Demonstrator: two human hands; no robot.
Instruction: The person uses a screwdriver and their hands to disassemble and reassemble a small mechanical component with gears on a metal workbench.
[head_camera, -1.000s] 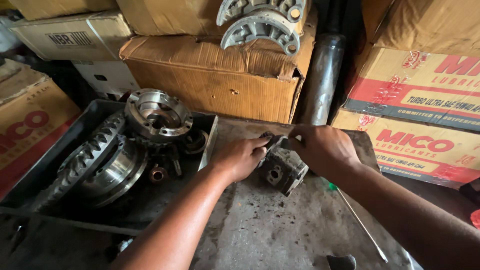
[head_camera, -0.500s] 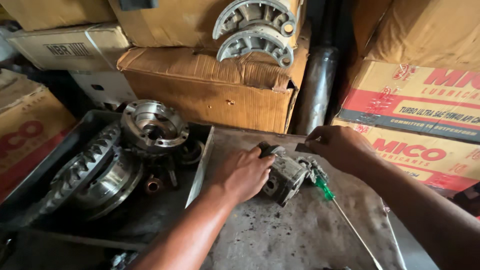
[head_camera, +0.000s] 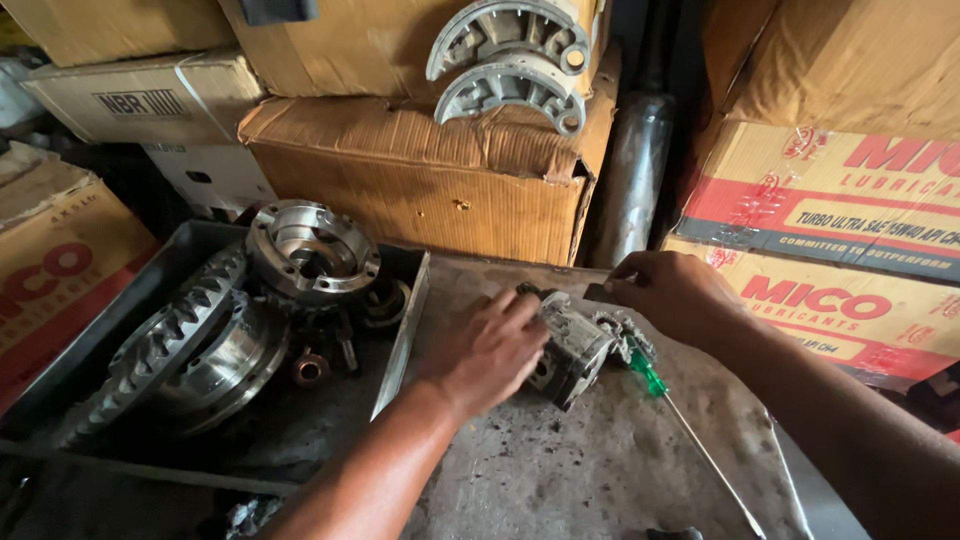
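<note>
The grimy table (head_camera: 600, 470) carries the work, with stacked cardboard boxes (head_camera: 420, 190) behind it and more boxes (head_camera: 830, 200) at the right. On its left part sits a dark metal tray (head_camera: 395, 345), which holds a big toothed ring gear (head_camera: 165, 345) leaning on its housing, a shiny round flanged hub (head_camera: 312, 250) standing above it, and a few small bits, one a coppery bushing (head_camera: 310, 370). Two curved grey brake shoes (head_camera: 510, 65) rest on top of the middle box.

Just right of the tray, on the bare table, lies a small greasy metal assembly (head_camera: 575, 345). Its long axis runs on a slant, from the upper left near the boxes down to the lower right, and its blunt lower end faces the viewer.

The left hand (head_camera: 490, 345) comes in from the bottom with the forearm slanting up, palm down, fingers curled over the left side of the assembly and holding it. The right hand (head_camera: 675, 295) reaches in from the right edge, its fingers bunched together and pinching a small dark piece at the assembly's upper end. A screwdriver with a green handle (head_camera: 690, 425) lies just beside the assembly, its shaft pointing toward the lower right.
</note>
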